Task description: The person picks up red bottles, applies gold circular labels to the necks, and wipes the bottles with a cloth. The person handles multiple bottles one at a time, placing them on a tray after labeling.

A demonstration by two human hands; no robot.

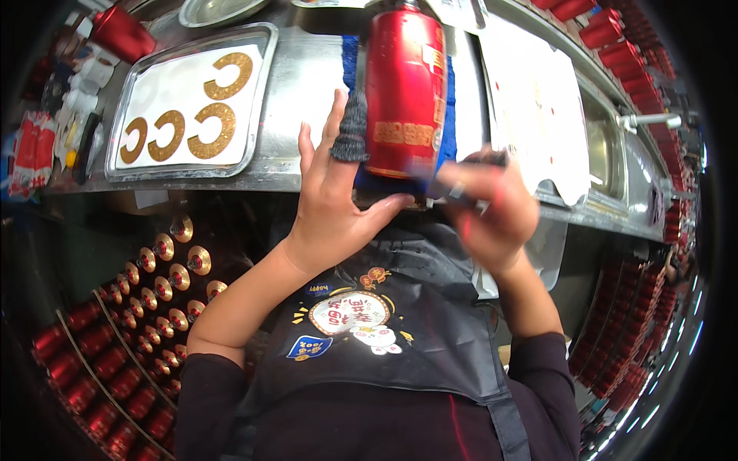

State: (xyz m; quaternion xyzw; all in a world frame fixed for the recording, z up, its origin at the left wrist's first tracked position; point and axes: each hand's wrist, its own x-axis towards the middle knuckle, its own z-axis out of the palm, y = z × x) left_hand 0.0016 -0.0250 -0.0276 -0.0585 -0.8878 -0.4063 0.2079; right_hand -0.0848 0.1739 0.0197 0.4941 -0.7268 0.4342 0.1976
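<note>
A glossy red bottle with gold markings lies on a blue cloth, its neck pointing away from me. My left hand is against the bottle's left side, fingers stretched and spread, the thumb reaching toward its base. Dark grey knitted covers wrap some of its fingers. Motion smears my right hand, which is closed around a small dark-handled tool at the bottle's lower right end. What kind of tool it is, and whether it touches the bottle, I cannot make out.
To the left, a metal tray holds several gold glittery C-shaped pieces on white paper. White sheets lie at the right, before a sink with a faucet. Racks of red bottles stand below left; more red bottles fill the right.
</note>
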